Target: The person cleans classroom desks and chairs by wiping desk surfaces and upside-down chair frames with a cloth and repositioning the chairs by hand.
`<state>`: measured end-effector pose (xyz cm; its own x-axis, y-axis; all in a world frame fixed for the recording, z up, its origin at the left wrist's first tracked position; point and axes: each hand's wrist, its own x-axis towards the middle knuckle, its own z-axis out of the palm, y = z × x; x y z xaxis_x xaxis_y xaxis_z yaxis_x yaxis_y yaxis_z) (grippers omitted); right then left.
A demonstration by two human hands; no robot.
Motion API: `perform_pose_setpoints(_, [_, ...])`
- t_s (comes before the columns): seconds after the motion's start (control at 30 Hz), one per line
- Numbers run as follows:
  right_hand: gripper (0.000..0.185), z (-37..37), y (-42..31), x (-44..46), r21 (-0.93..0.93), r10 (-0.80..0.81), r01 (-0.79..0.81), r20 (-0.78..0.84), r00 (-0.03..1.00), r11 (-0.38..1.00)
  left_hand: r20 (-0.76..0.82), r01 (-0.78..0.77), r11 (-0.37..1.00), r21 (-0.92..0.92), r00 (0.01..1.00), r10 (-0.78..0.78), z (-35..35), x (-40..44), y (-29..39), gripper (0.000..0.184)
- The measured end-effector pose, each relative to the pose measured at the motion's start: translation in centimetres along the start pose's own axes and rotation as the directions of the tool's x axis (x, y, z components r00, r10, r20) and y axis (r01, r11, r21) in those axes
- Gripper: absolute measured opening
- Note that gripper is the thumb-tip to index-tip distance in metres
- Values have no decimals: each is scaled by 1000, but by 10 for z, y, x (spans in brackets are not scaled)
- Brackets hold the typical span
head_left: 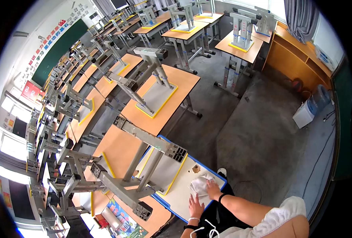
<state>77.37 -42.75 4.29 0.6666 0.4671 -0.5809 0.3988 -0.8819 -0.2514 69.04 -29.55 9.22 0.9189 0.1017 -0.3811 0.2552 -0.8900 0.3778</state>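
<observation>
A white cloth lies crumpled on a pale desktop with a blue rim. My right hand presses down on the cloth's edge, its fingers bent over the fabric. Just beside it, my left hand rests flat on the desktop with fingers spread, holding nothing. A brown mark shows on the surface beyond the cloth. On the same desk an upturned stool stands seat down, its grey metal legs pointing up.
Rows of wooden desks bear more upturned stools. A colourful picture sheet lies on a desk at lower left. At right are a wooden cabinet, a white box with a water jug, and a cable on the floor.
</observation>
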Motion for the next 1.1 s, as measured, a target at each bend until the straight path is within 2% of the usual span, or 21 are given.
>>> perform_pose_setpoints(0.07, [41, 50, -11, 28, 106, -16, 34, -174, 985, 994, 37, -65, 991, 121, 997, 60, -10, 1, 0, 77])
perform_pose_setpoints(0.1, [47, 71, -18, 39, -1, -104, 108, -281, 954, 994, 40, -106, 983, 151, 994, 102, -7, 2, -6, 78])
perform_pose_setpoints(0.17, [61, 37, -40, 23, 48, -345, 361, -202, 917, 931, 58, -152, 965, 212, 988, 142, 9, 1, -24, 82])
perform_pose_setpoints(0.2, [75, 69, -46, 32, 104, -406, 454, -308, 860, 885, 83, -136, 960, 245, 989, 119, 21, 4, -37, 82])
perform_pose_setpoints(0.23, [76, 69, -60, 29, 119, -373, 398, -186, 909, 910, 96, -98, 971, 219, 992, 78, 30, 3, -51, 85])
perform_pose_setpoints(0.33, [66, 81, -74, 21, -50, -394, 392, -56, 917, 919, 134, 24, 998, 58, 990, -32, 29, -3, -67, 91])
perform_pose_setpoints(0.47, [41, 77, -64, -13, 3, -450, 453, -115, 886, 892, 137, 15, 996, 86, 990, -26, 63, -26, -68, 94])
perform_pose_setpoints(0.53, [49, 79, -56, -27, 93, -418, 435, -160, 894, 896, 183, -21, 995, 101, 983, 3, 78, -32, -62, 91])
perform_pose_setpoints(0.6, [54, 65, -44, -37, 19, -427, 426, 36, 904, 904, 267, -27, 998, 57, 964, 11, 91, -34, -50, 90])
perform_pose_setpoints(0.67, [47, 49, -37, -41, 185, -465, 458, -8, 885, 869, 318, -79, 995, -66, 943, 96, 92, -25, -49, 81])
perform_pose_setpoints(0.7, [34, 54, -30, -33, 322, -486, 442, 67, 872, 837, 349, -87, 988, -130, 928, 128, 101, -25, -52, 77])
perform_pose_setpoints(0.73, [22, 82, -17, -20, 394, -464, 399, 81, 882, 828, 136, -421, 900, -114, 890, 434, 148, -11, -79, 77])
perform_pose_setpoints(0.8, [24, 29, -18, -31, 345, -423, 354, 145, 895, 869, 435, -149, 907, -394, 839, 327, 79, 3, -61, 78])
perform_pose_setpoints(0.87, [29, 1, -15, -38, 283, -338, 326, -7, 941, 902, 294, -164, 887, -432, 904, 310, 36, 7, -63, 77])
perform_pose_setpoints(0.9, [30, -20, -16, -45, 246, -281, 273, -4, 960, 930, 301, -106, 902, -419, 921, 248, 19, 13, -70, 71])
perform_pose_setpoints(0.93, [31, -36, -17, -50, 213, -219, 214, 1, 976, 953, 76, -241, 866, -439, 950, 303, 46, 28, -103, 65])
perform_pose_setpoints(0.97, [30, -37, -10, -52, 233, -200, 204, -43, 979, 951, -8, -222, 880, -420, 970, 241, 18, 22, -107, 60])
perform_pose_setpoints(1.0, [29, -39, -1, -57, 248, -176, 190, -79, 981, 950, 66, -127, 908, -399, 984, 167, 13, 30, -128, 57])
perform_pose_setpoints(1.07, [27, -53, 4, -71, 198, -186, 203, -98, 978, 959, -183, 22, 858, -513, 974, -135, -38, 9, -132, 53])
perform_pose_setpoints(1.1, [24, -53, 10, -75, 190, -156, 179, -132, 979, 965, -231, 47, 761, -647, 939, -255, -31, 14, -157, 51])
